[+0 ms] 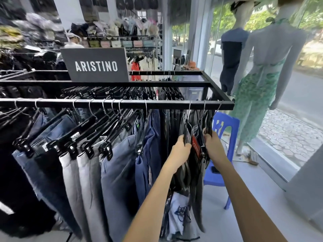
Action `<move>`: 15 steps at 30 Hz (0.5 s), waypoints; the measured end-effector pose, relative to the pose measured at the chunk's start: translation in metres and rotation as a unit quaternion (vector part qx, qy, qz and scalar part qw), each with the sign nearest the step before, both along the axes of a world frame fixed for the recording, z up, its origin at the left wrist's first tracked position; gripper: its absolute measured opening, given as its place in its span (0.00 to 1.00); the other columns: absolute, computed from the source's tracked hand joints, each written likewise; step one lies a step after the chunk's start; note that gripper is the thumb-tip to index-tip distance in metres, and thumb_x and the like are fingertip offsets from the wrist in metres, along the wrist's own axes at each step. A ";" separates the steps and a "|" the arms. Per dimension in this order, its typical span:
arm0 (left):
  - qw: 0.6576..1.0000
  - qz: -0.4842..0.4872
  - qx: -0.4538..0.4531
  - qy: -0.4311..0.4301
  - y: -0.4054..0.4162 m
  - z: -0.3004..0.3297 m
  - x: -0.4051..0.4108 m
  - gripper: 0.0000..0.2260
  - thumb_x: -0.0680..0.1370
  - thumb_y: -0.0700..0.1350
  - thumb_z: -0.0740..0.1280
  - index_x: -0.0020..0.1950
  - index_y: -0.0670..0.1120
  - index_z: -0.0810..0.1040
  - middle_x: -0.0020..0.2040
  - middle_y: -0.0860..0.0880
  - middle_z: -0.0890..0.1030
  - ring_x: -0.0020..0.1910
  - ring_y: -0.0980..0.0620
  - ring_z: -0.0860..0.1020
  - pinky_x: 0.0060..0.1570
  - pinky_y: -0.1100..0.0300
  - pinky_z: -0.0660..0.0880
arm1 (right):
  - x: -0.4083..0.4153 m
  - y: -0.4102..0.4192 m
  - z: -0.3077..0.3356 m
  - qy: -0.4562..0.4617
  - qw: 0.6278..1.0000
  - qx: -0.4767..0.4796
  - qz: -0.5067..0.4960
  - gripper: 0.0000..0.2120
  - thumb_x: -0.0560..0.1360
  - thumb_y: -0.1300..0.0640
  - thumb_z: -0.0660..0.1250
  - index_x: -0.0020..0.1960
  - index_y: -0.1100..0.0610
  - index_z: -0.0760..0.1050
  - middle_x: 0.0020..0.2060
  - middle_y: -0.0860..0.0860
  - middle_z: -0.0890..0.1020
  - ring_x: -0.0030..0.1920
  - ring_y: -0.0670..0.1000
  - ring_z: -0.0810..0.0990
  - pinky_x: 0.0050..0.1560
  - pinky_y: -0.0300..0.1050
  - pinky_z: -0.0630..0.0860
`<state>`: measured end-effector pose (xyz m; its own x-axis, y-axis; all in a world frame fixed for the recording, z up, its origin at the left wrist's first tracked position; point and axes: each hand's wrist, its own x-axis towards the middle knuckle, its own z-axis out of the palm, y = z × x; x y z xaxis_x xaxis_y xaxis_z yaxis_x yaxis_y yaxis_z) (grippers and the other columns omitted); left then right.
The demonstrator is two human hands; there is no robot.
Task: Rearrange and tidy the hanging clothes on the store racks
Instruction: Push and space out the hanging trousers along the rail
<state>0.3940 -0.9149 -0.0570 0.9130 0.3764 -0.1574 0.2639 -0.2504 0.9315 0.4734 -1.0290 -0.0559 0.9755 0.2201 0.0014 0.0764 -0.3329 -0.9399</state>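
Observation:
A black metal rack [122, 103] runs across the view with trousers and jeans on black clip hangers. At its right end hangs a bunch of dark grey trousers [195, 173] with a red tag [196, 147]. My left hand [180, 145] grips the black hanger at the left of that bunch. My right hand [212, 145] grips the hangers at its right, so a gap shows the red tag between them. To the left hang navy trousers [150, 145], blue-grey trousers [118, 173], light grey ones [87, 180] and blue jeans [40, 172].
A dark ARISTINO sign [96, 65] stands on the rack's middle bar. A blue plastic chair [225, 137] stands just behind the rack's right end. Two dressed mannequins [258, 81] stand by the glass shopfront on the right. More racks and shelves fill the back.

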 end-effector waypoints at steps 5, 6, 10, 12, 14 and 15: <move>0.999 0.029 0.002 -0.017 -0.001 -0.005 -0.001 0.21 0.81 0.48 0.55 0.74 0.53 0.64 0.44 0.50 0.77 0.31 0.56 0.70 0.32 0.62 0.68 | 0.001 -0.019 -0.004 0.027 0.999 0.034 0.024 0.21 0.83 0.46 0.53 0.74 0.49 0.65 0.67 0.51 0.75 0.66 0.56 0.73 0.67 0.58 0.70; 0.999 0.041 0.001 -0.027 -0.004 -0.004 -0.001 0.19 0.81 0.48 0.56 0.72 0.52 0.67 0.43 0.51 0.76 0.33 0.56 0.71 0.33 0.62 0.68 | 0.002 -0.024 -0.004 0.036 0.998 0.045 0.037 0.21 0.83 0.45 0.54 0.74 0.48 0.66 0.67 0.50 0.75 0.66 0.55 0.74 0.68 0.58 0.70; 0.992 0.106 -0.024 -0.059 -0.026 -0.003 -0.003 0.11 0.81 0.47 0.59 0.60 0.51 0.77 0.46 0.53 0.78 0.43 0.55 0.74 0.41 0.64 0.69 | 0.006 -0.043 0.004 0.058 0.993 0.060 0.082 0.19 0.84 0.47 0.53 0.72 0.51 0.68 0.67 0.50 0.75 0.66 0.53 0.73 0.65 0.52 0.69; 0.988 0.134 -0.040 -0.063 -0.036 -0.001 -0.004 0.10 0.80 0.48 0.62 0.58 0.50 0.80 0.50 0.53 0.81 0.50 0.54 0.78 0.50 0.62 0.72 | 0.008 -0.051 0.006 0.071 0.992 0.053 0.095 0.21 0.84 0.46 0.53 0.74 0.53 0.65 0.70 0.50 0.72 0.69 0.54 0.70 0.67 0.54 0.68; 0.984 0.158 -0.057 -0.058 -0.041 0.000 -0.005 0.12 0.79 0.52 0.65 0.58 0.48 0.81 0.54 0.51 0.82 0.56 0.52 0.78 0.58 0.57 0.72 | 0.013 -0.059 0.006 0.086 0.989 0.048 0.109 0.25 0.83 0.43 0.54 0.76 0.54 0.62 0.73 0.51 0.68 0.72 0.56 0.67 0.70 0.58 0.66; 0.982 0.169 -0.060 -0.055 -0.043 0.001 -0.007 0.13 0.79 0.54 0.65 0.58 0.49 0.81 0.55 0.52 0.82 0.57 0.53 0.78 0.60 0.57 0.71 | 0.015 -0.063 0.006 0.090 0.988 0.047 0.115 0.26 0.83 0.42 0.54 0.76 0.54 0.62 0.73 0.51 0.69 0.72 0.56 0.67 0.70 0.60 0.65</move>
<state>0.3873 -0.9582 -0.0558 0.7528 0.6461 -0.1262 0.2082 -0.0518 0.9767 0.4885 -1.0918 -0.0495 0.8857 0.4435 -0.1371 -0.0315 -0.2372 -0.9710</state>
